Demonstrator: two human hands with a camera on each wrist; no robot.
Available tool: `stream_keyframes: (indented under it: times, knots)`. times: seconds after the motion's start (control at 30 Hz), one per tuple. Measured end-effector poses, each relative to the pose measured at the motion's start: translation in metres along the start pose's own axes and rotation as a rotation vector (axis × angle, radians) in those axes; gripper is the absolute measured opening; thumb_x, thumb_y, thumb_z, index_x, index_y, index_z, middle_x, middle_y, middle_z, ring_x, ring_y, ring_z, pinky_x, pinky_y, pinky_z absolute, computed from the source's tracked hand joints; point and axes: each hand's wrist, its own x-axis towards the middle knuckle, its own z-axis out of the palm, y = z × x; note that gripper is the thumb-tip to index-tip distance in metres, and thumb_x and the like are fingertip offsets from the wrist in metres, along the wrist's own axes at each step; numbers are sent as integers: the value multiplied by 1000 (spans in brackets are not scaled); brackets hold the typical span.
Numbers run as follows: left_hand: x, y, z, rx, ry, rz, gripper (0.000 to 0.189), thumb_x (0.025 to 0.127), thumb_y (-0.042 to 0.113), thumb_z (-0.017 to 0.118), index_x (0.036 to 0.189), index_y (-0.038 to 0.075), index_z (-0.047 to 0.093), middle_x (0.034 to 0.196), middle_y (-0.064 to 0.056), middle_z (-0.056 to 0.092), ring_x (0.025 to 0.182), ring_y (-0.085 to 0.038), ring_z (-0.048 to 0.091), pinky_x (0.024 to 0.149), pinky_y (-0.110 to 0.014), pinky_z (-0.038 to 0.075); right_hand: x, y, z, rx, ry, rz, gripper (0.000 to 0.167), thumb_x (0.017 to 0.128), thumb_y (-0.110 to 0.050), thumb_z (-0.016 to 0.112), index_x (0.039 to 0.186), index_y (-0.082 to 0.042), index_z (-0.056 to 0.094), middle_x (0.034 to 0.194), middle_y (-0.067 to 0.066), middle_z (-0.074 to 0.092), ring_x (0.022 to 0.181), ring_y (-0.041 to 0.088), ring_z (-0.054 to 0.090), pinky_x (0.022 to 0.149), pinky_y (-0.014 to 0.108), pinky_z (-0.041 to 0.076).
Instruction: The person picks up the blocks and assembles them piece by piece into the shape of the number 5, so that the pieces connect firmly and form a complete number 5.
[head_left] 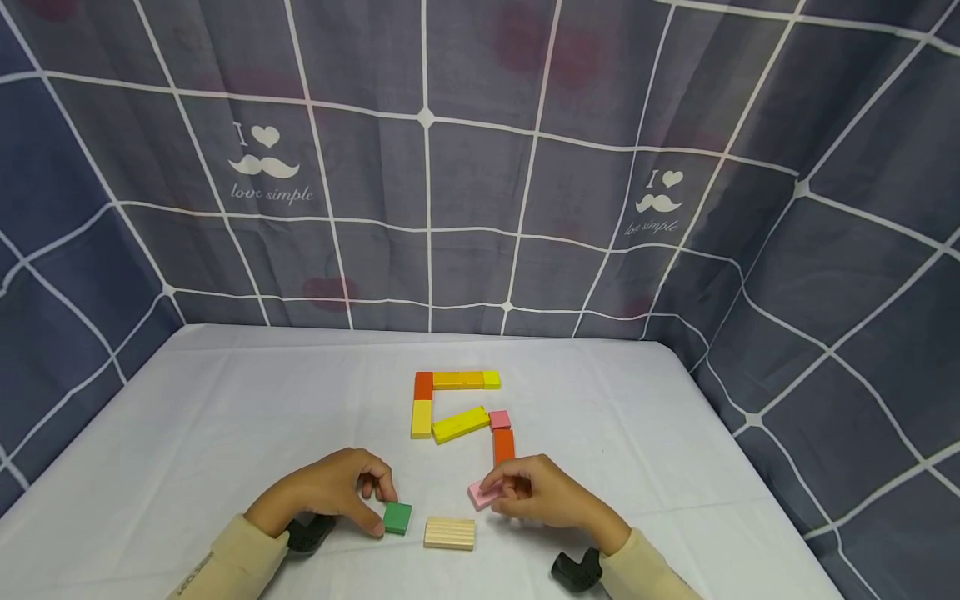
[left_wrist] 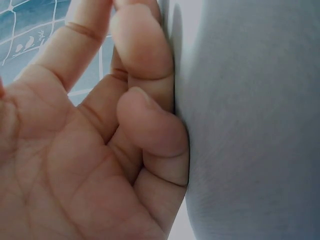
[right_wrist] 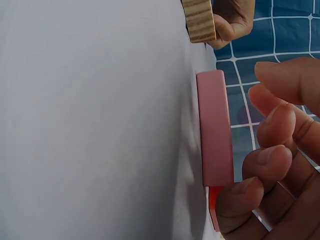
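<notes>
In the head view my left hand (head_left: pixel 341 492) pinches a small green block (head_left: pixel 397 517) between thumb and index finger, low over the white table. That block is out of sight in the left wrist view, where curled fingers (left_wrist: pixel 150 125) lie along the tabletop. My right hand (head_left: pixel 543 493) hovers over a pink block (head_left: pixel 482 496). Seen from the right wrist, a gap separates the thumb and index finger from this pink block (right_wrist: pixel 215 130); the fingers are loosely bent. Between the hands lies a ridged plain wooden block (head_left: pixel 449 533).
Farther back, blocks form a bent line: red (head_left: pixel 423 386), orange (head_left: pixel 457 381), small yellow (head_left: pixel 491 380), pale yellow (head_left: pixel 422 419), slanted yellow (head_left: pixel 461 425), small pink (head_left: pixel 499 420) and orange-red (head_left: pixel 504 447). A grey checked curtain (head_left: pixel 480 183) encloses the table (head_left: pixel 300 375).
</notes>
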Motion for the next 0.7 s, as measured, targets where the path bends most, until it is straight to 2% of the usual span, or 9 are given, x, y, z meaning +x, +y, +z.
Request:
stream_keyframes:
  times: [0.1, 0.23, 0.33, 0.4, 0.57, 0.7]
  knots:
    - [0, 0, 0, -2, -1, -1, 24, 74, 17, 98, 91, 20, 81, 90, 13, 73, 77, -5, 54, 70, -23, 44, 1, -2, 2, -3, -12, -10, 16, 96, -5, 80, 113, -2, 78, 74, -9, 55, 65, -3, 44, 60, 16, 36]
    - [-1, 1, 0, -3, 0, -6, 25, 74, 16, 98, 91, 19, 80, 90, 13, 73, 77, -5, 54, 71, -23, 44, 2, -3, 6, 11, -33, -28, 18, 97, -4, 79, 114, 0, 78, 86, 5, 74, 67, -4, 46, 61, 16, 38]
    - [-2, 2, -1, -3, 0, -5, 25, 74, 16, 98, 92, 19, 80, 90, 13, 73, 77, -4, 54, 71, -23, 44, 3, -5, 9, 28, -43, -32, 20, 96, -3, 80, 115, 2, 77, 94, 12, 77, 68, -4, 45, 61, 15, 38]
    - [-2, 2, -1, -8, -1, -1, 25, 75, 15, 98, 92, 17, 80, 90, 12, 73, 77, -5, 54, 71, -23, 44, 4, -7, 10, 40, -46, -23, 22, 95, -2, 81, 115, 3, 77, 93, 12, 75, 69, -4, 45, 62, 15, 37]
    - [-1, 3, -1, -27, -7, 2, 24, 75, 12, 97, 93, 15, 80, 90, 11, 73, 77, -6, 54, 70, -23, 43, 5, -10, 15, 77, -47, 29, 26, 91, -2, 84, 115, 4, 77, 96, 5, 74, 69, -3, 46, 63, 15, 37]
    - [-1, 1, 0, -22, -7, 6, 25, 75, 12, 97, 93, 15, 81, 90, 12, 72, 77, -5, 54, 70, -22, 44, 7, -14, 20, 67, -43, 72, 26, 89, -3, 87, 113, 2, 78, 80, -10, 62, 66, -3, 44, 61, 16, 35]
